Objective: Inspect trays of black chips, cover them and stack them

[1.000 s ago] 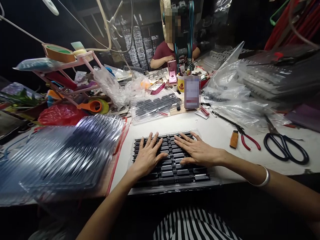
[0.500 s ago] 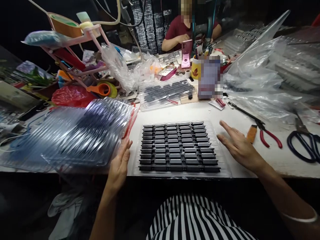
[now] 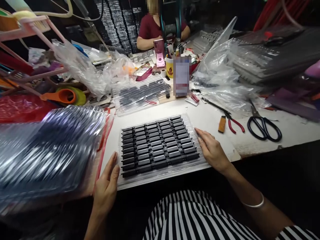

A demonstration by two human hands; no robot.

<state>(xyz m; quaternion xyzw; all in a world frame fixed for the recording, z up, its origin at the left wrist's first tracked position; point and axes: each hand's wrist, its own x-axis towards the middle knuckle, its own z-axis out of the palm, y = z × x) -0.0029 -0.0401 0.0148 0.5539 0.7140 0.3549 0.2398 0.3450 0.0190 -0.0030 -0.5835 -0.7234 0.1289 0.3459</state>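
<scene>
A clear plastic tray [image 3: 162,170] lies on the white table in front of me, with rows of black chip-like parts with fine pins [image 3: 156,143] on it. My left hand [image 3: 106,181] is at the tray's left edge, fingers stretched upward and thumb apart from them. Whether it touches the rim I cannot tell. On the opposite side my right hand [image 3: 211,146] grips the right edge, its thumb near the rim and some fingertips hidden. Left of my left hand is a stack of shiny clear trays [image 3: 57,150], partly smeared by motion.
Red-handled pliers [image 3: 235,125], an orange-brown block [image 3: 221,124] and dark-handled scissors [image 3: 265,128] lie at right. Behind are another filled tray [image 3: 142,93], a yellow cup [image 3: 169,66] and crumpled plastic bags [image 3: 225,73]. A co-worker [image 3: 150,30] sits across the table.
The view has turned to the right. My right hand has come in to the tray's right edge, and my left hand has moved from beside the stack to the tray's left edge.
</scene>
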